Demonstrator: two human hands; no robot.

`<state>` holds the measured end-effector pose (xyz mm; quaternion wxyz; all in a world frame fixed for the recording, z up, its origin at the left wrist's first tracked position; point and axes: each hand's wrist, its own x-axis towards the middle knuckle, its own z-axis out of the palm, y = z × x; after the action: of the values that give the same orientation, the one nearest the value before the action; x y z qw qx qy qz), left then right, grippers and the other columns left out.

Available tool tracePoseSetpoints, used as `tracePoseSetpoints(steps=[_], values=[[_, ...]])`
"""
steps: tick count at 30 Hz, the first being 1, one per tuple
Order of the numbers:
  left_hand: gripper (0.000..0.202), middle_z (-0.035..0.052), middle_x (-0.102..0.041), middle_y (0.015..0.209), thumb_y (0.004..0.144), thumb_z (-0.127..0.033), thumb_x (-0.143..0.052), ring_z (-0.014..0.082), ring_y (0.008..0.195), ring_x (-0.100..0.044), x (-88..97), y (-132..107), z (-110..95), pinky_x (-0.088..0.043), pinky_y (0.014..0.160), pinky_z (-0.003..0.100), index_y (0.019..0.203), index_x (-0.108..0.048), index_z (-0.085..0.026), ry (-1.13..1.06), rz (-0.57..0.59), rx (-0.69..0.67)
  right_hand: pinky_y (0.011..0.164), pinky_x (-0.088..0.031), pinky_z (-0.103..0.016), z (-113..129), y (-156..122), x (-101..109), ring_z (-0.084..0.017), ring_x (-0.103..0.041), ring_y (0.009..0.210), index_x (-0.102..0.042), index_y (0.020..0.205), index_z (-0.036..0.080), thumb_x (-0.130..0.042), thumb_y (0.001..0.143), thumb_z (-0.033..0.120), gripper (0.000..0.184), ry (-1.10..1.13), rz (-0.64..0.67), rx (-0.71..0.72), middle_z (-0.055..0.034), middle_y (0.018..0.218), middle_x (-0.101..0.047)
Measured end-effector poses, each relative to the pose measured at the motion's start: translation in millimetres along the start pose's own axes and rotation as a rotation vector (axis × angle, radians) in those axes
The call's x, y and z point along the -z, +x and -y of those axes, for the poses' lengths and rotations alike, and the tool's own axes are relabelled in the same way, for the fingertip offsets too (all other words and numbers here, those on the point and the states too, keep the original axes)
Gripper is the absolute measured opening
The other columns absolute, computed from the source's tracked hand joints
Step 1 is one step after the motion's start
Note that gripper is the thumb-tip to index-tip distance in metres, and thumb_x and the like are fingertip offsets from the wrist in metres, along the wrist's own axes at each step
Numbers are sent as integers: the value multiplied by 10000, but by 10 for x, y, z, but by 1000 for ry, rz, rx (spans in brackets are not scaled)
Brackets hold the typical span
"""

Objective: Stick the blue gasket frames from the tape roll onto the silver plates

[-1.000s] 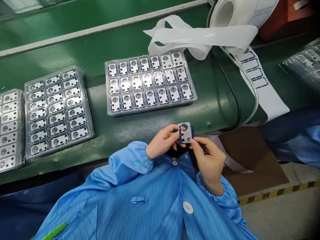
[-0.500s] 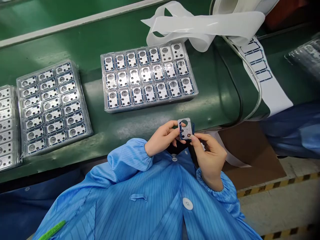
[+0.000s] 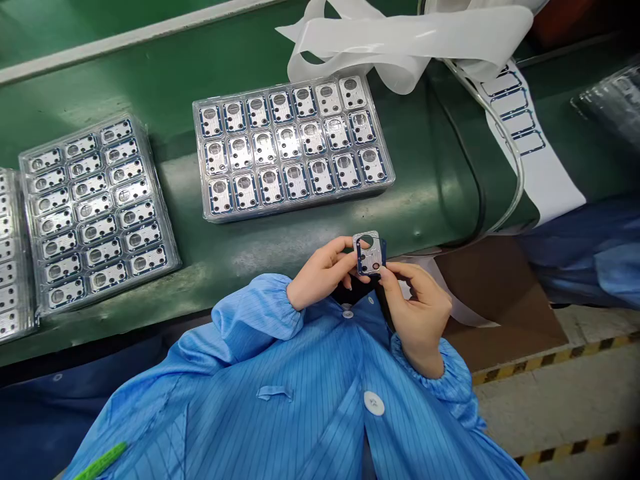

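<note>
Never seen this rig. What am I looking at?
No robot here: one head-worn camera looks down at a person's bare hands. The left hand and right hand hold a small silver-and-blue rectangular metal plate with a round hole by its edges. On the green work surface lie a clear plastic tray of similar plates and a white strip carrying blue rectangular outlines. The person wears a blue striped smock.

No text, label, brand or number could be read. Checked: the metal-and-blue plate [image 3: 369, 254], the clear tray [image 3: 295, 205] of like plates, the white liner strip [image 3: 537, 180] and the blue smock [image 3: 280, 353]. Any fine marking was too small to resolve.
</note>
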<state>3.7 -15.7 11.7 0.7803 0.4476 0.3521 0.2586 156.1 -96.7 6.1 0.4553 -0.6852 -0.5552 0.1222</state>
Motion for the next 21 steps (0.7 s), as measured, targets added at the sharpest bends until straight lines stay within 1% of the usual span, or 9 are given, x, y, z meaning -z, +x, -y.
tracePoseSetpoints(steps=[4,8,14,21], values=[[433,55,-695,869,900,-470,-616,147,751,-721,-4,-2,2,-493,552,184,1201,-560,-164,2,-7,6,719,-573,-321,25,12,8,-184,-701,779,-715,894,216,-641,906,281,99,-37,6,44,-33,842,-747],[426,58,-693,881,906,-454,-608,138,738,-713,-6,-5,3,-497,552,186,1204,-554,-154,7,-6,-2,699,-566,-308,55,22,13,-172,-691,747,-704,929,213,-643,901,237,72,-49,13,98,-26,836,-742],[424,59,-693,887,900,-456,-618,142,756,-713,-8,-6,-3,-503,558,186,1200,-562,-162,9,-11,5,717,-563,-316,64,23,8,-168,-686,740,-691,939,216,-633,904,212,68,-88,4,135,-23,827,-739],[396,69,-699,902,917,-420,-603,149,767,-719,-4,-1,-10,-508,556,185,1201,-557,-147,9,1,-9,726,-563,-309,47,20,-4,-166,-692,762,-679,951,213,-634,901,170,80,-97,4,175,-25,852,-741]])
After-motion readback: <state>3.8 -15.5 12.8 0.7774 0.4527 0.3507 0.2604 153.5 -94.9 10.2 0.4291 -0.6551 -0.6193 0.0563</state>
